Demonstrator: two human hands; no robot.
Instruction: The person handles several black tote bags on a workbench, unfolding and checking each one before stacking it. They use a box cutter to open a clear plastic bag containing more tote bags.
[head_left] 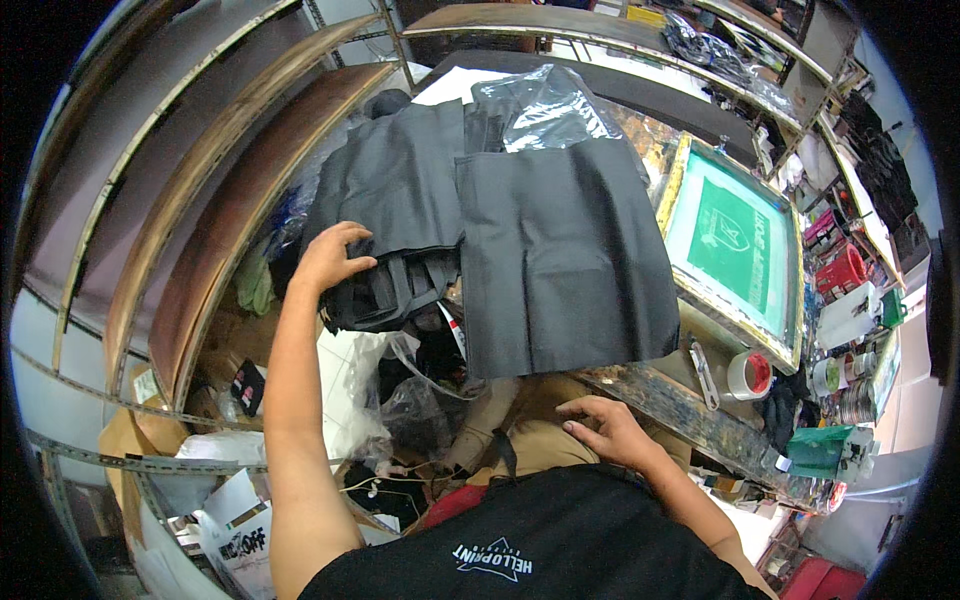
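On the left, a stack of black fabric bags lies with its straps hanging over the near edge. My left hand rests at the lower left corner of this stack, thumb and fingers apart. Beside it, a flat black fabric bag is spread across the middle, its near edge overhanging toward me. Clear plastic wrapping covers dark material behind that bag. Over my lap, my right hand holds nothing, with its fingers loosely apart and clear of the bags.
A framed printing screen with green mesh lies at the right. Near it are a cutter knife and a tape roll. Wooden shelves line the left. Crumpled clear plastic and cables lie below the bags.
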